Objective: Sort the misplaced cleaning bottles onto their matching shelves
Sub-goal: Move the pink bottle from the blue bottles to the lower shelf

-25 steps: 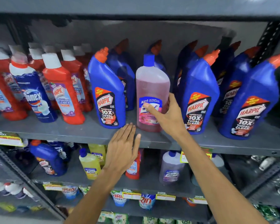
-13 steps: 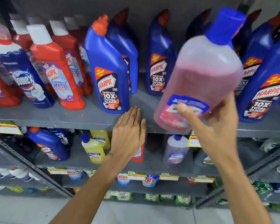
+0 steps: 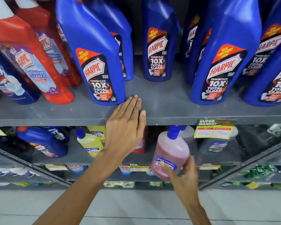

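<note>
My right hand [image 3: 183, 174] grips a clear bottle of pink cleaner with a blue cap [image 3: 171, 151], held tilted in front of the lower shelf. My left hand [image 3: 125, 127] lies flat, fingers together, on the front edge of the upper grey shelf [image 3: 169, 111], holding nothing. On that shelf stand blue Harpic bottles [image 3: 94, 62], with a gap between them above my left hand. Behind the pink bottle a clear bottle with purple-grey liquid [image 3: 187, 135] stands on the lower shelf. A yellow bottle with a blue cap [image 3: 90, 142] stands left of my left hand.
Red Harpic bathroom cleaner bottles [image 3: 31, 59] and a dark blue Domex bottle [image 3: 8, 85] fill the upper shelf's left. A blue bottle [image 3: 44, 142] lies on the lower shelf at left. A green and yellow price tag [image 3: 214, 128] hangs from the upper shelf edge. Detergent packs sit lower down.
My right hand lifted the pink bottle off the upper shelf and brought it down to the level of the lower shelf. My left hand stayed on the shelf edge. The view tilted downward.
</note>
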Demonstrator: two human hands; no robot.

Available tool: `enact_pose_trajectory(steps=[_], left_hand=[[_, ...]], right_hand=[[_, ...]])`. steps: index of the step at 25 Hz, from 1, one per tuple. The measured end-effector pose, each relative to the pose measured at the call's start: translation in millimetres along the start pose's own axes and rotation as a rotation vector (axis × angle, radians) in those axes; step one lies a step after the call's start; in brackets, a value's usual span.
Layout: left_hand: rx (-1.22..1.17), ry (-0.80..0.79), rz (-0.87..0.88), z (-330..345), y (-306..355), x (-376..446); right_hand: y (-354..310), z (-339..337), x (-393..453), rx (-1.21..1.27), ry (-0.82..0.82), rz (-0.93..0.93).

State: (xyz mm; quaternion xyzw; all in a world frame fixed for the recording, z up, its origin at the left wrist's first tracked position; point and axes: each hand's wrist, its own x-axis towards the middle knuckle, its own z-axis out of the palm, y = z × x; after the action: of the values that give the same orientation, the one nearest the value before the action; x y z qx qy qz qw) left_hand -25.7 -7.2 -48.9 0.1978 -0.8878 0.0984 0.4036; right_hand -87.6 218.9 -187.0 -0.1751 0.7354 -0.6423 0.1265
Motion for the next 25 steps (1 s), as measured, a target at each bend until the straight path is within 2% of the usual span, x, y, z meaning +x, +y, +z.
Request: enact_pose_trajectory(steps=[5,25], left_hand=[[-0.018,0.004,0.008,-0.4,-1.3,-0.9],[-0.013,-0.025,-0.053,-4.0,4.1,-0.5]], right_hand=[[24.7,33.6,15.8,0.050,0.020,0.042],[58.7,75.3,49.7,0.058,0.065,0.034]])
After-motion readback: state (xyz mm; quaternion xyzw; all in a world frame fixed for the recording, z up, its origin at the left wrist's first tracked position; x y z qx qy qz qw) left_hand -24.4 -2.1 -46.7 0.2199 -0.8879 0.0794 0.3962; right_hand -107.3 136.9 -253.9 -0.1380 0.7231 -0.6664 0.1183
